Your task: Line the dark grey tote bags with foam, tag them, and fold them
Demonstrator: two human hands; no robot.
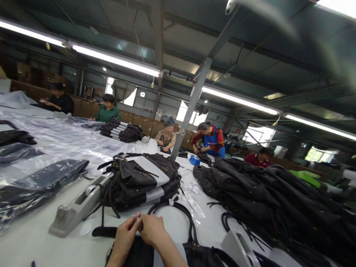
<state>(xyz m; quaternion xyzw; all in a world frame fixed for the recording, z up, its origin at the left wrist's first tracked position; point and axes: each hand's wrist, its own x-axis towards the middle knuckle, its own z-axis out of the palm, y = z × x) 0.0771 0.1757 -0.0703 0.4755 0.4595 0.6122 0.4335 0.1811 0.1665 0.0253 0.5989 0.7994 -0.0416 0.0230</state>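
At the bottom centre, my left hand [125, 234] and my right hand [152, 229] meet with fingers pinched together around a small whitish piece [138, 219], too small to make out. Beneath my wrists lies a dark bag [139, 253] with a grey-white band [180, 251] across it. The bag's looped black handle [187, 212] extends up and right of my hands. Just beyond them sits a stack of dark bags [147, 174] wrapped with pale bands.
A grey tape dispenser [68, 218] stands left, another [236, 244] at lower right. Dark bags [267, 196] are heaped right. Plastic-wrapped bags [41, 181] lie left. A slanted post [191, 111] rises beyond the stack. Several people are around the far side, one in a blue apron [211, 141].
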